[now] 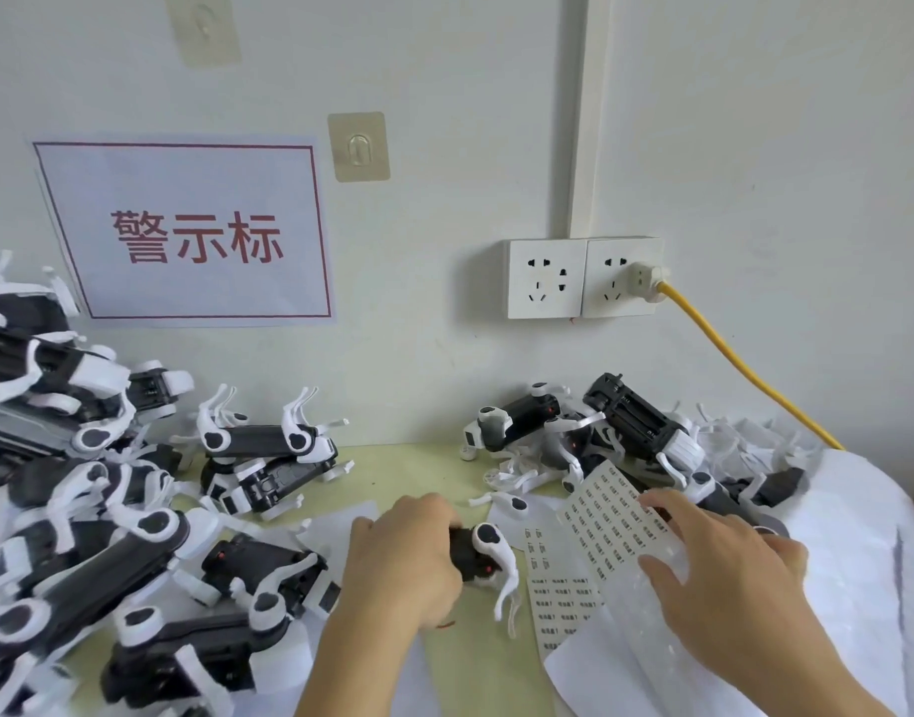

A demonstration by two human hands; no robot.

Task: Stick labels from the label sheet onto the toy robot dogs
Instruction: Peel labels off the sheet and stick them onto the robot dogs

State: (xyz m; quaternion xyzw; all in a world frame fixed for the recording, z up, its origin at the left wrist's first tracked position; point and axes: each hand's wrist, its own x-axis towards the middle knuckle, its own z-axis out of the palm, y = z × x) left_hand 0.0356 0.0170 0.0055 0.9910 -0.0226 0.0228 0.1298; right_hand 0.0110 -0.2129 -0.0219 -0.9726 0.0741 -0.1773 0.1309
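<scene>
My left hand [403, 556] grips a black-and-white toy robot dog [483, 553] low at the table's middle, the dog's white legs sticking out to the right. My right hand [724, 571] rests on the label sheet [607, 514], a strip with rows of small printed labels that tilts up from the table; its fingertips touch the sheet's upper right part. A second label sheet [561, 605] lies flat under it.
Several toy robot dogs are heaped at the left [82, 509] and more lie at the back right [625, 426]. White backing papers [858, 561] pile at the right. A wall socket [581, 276] with a yellow cable [744, 370] is behind.
</scene>
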